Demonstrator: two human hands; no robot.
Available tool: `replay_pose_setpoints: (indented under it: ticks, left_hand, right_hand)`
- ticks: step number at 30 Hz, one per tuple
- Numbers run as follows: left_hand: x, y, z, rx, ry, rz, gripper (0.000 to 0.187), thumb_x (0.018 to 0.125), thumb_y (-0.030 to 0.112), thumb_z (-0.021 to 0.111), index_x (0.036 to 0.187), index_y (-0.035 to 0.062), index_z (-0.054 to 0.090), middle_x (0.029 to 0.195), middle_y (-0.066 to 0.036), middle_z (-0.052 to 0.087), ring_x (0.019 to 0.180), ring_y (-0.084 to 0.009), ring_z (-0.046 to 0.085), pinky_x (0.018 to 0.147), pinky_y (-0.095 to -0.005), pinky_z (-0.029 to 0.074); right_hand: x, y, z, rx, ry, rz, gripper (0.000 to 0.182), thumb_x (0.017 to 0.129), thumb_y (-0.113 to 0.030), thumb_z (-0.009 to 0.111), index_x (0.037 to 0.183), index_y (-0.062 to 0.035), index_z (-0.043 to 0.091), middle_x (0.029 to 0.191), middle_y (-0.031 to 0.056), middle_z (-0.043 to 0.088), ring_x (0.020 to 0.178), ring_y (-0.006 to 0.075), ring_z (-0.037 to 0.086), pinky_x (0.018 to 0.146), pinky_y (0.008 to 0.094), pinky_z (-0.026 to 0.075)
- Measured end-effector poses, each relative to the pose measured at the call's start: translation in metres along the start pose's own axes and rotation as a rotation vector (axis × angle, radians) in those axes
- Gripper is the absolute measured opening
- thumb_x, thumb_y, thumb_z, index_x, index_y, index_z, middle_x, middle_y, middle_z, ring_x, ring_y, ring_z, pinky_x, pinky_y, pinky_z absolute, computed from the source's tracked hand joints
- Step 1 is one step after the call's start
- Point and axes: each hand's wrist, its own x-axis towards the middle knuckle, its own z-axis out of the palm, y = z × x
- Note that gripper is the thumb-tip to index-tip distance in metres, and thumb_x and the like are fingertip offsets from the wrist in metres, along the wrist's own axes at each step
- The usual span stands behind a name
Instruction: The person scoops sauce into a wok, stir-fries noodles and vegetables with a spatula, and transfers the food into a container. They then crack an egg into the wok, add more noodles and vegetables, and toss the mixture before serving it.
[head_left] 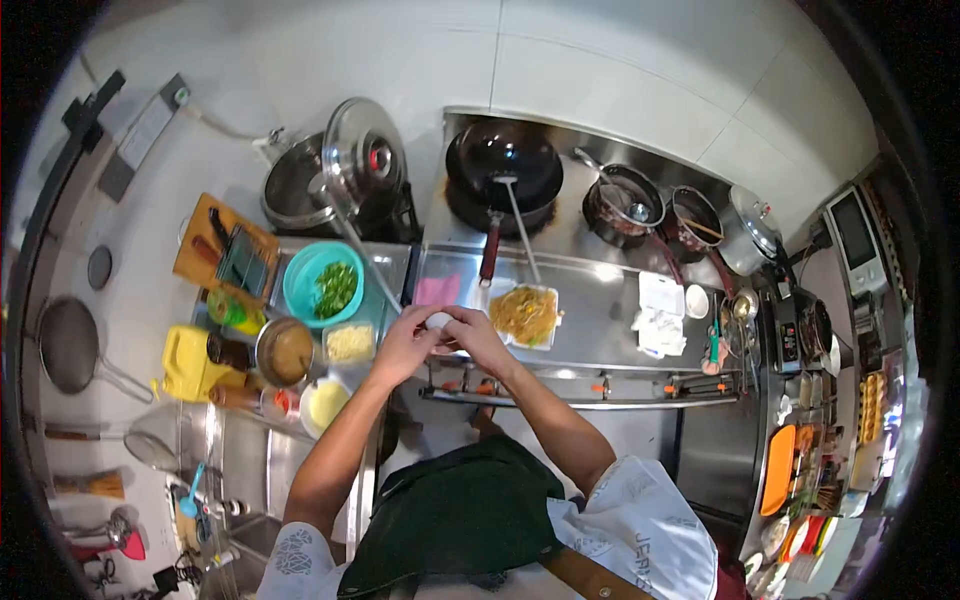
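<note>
My left hand [406, 345] and my right hand [474, 338] meet at the front edge of the steel counter. Between their fingers is a small white rounded thing [438, 321], mostly covered, so its kind does not show. Just right of my right hand lies a white rectangular container [551, 343] filled with noodles [522, 314]. A pink cloth [437, 290] is on the counter beyond my fingers. Behind it a black wok [505, 165] sits on the stove, with a long-handled spatula [522, 228] resting in it and its handle toward me.
On the left are a turquoise bowl [296, 285] of chopped greens, a container of chopped garlic-like bits [349, 343], a metal bowl [283, 350] and a yellow jug [187, 365]. To the right stand saucepans [622, 205], white takeaway boxes [660, 315] and a pressure cooker [748, 235].
</note>
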Motion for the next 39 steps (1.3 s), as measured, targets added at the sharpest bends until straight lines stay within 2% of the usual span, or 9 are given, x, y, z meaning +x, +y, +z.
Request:
replay_pose_setpoints:
  ticks: [4, 13, 20, 24, 28, 31, 34, 37, 39]
  left_hand:
    - [0.091, 0.013, 0.026, 0.162, -0.041, 0.033, 0.043, 0.086, 0.006, 0.058, 0.128, 0.0013, 0.061, 0.117, -0.016, 0.064, 0.098, -0.0211, 0.064, 0.088, -0.0318, 0.051]
    - [0.277, 0.015, 0.094, 0.349, -0.036, 0.310, 0.038, 0.086, 0.019, 0.062, 0.119, 0.0012, 0.064, 0.100, -0.022, 0.062, 0.094, -0.0402, 0.062, 0.084, -0.0437, 0.049]
    - [0.404, -0.003, 0.130, 0.393, -0.044, 0.245, 0.027, 0.088, 0.022, 0.059, 0.108, 0.0056, 0.066, 0.099, -0.026, 0.062, 0.099, -0.0451, 0.060, 0.085, -0.0506, 0.049]
    - [0.450, -0.020, 0.121, 0.424, -0.169, 0.185, 0.023, 0.085, 0.017, 0.061, 0.104, 0.0054, 0.067, 0.094, -0.024, 0.063, 0.094, -0.0413, 0.061, 0.086, -0.0483, 0.050]
    - [0.473, -0.037, 0.124, 0.595, -0.187, 0.271, 0.026, 0.085, 0.014, 0.062, 0.110, 0.0067, 0.065, 0.103, -0.021, 0.062, 0.101, -0.0402, 0.060, 0.089, -0.0488, 0.051]
    - [0.478, -0.028, 0.124, 0.757, -0.171, 0.287, 0.031, 0.085, 0.012, 0.063, 0.115, 0.0054, 0.062, 0.112, -0.020, 0.059, 0.106, -0.0403, 0.059, 0.091, -0.0480, 0.052]
    - [0.466, -0.006, 0.116, 0.660, 0.028, 0.410, 0.036, 0.084, 0.013, 0.066, 0.119, 0.0054, 0.063, 0.106, -0.021, 0.060, 0.102, -0.0409, 0.060, 0.089, -0.0471, 0.052]
    - [0.441, 0.012, 0.102, 0.279, 0.078, 0.031, 0.036, 0.090, 0.015, 0.065, 0.124, 0.0061, 0.063, 0.105, -0.016, 0.066, 0.098, -0.0318, 0.065, 0.087, -0.0394, 0.055]
    - [0.412, 0.008, 0.102, -0.456, 0.029, -0.235, 0.032, 0.095, 0.015, 0.061, 0.125, 0.0026, 0.062, 0.114, -0.013, 0.066, 0.101, -0.0241, 0.066, 0.090, -0.0337, 0.056]
  right_hand:
    - [0.044, -0.040, -0.066, -0.259, 0.035, -0.125, 0.040, 0.090, -0.011, 0.050, 0.126, 0.0031, 0.060, 0.105, 0.0110, 0.068, 0.088, 0.0175, 0.068, 0.074, 0.0288, 0.060]
    - [0.150, -0.113, -0.197, -0.053, 0.124, -0.021, 0.026, 0.091, -0.013, 0.055, 0.104, 0.0073, 0.065, 0.088, 0.0122, 0.069, 0.070, 0.0175, 0.070, 0.060, 0.0286, 0.061]
    - [0.247, -0.143, -0.277, -0.078, 0.152, 0.029, 0.023, 0.094, -0.012, 0.050, 0.092, 0.0039, 0.067, 0.079, 0.0102, 0.068, 0.068, 0.0206, 0.069, 0.064, 0.0321, 0.061]
    - [0.281, -0.136, -0.321, -0.275, 0.120, 0.001, 0.022, 0.098, -0.017, 0.050, 0.107, -0.0034, 0.065, 0.098, 0.0052, 0.065, 0.085, 0.0139, 0.064, 0.070, 0.0307, 0.060]
    - [0.302, -0.141, -0.341, -1.150, 0.111, -0.337, 0.033, 0.088, -0.009, 0.054, 0.119, -0.0045, 0.061, 0.108, 0.0187, 0.065, 0.098, 0.0353, 0.065, 0.085, 0.0437, 0.054]
    - [0.307, -0.145, -0.338, -1.269, 0.185, -0.385, 0.043, 0.081, -0.006, 0.057, 0.124, -0.0067, 0.060, 0.113, 0.0232, 0.062, 0.107, 0.0435, 0.059, 0.091, 0.0471, 0.051]
    - [0.292, -0.161, -0.328, -1.234, 0.394, -0.535, 0.047, 0.080, -0.007, 0.063, 0.127, -0.0023, 0.057, 0.111, 0.0196, 0.064, 0.105, 0.0368, 0.063, 0.088, 0.0446, 0.053]
    - [0.270, -0.172, -0.310, -0.480, 0.416, -0.319, 0.046, 0.088, -0.015, 0.066, 0.131, -0.0015, 0.057, 0.114, 0.0161, 0.066, 0.100, 0.0266, 0.066, 0.084, 0.0346, 0.053]
    - [0.254, -0.162, -0.283, 0.034, 0.344, -0.269, 0.045, 0.091, -0.018, 0.067, 0.132, -0.0007, 0.057, 0.113, 0.0118, 0.067, 0.099, 0.0199, 0.065, 0.083, 0.0311, 0.052]
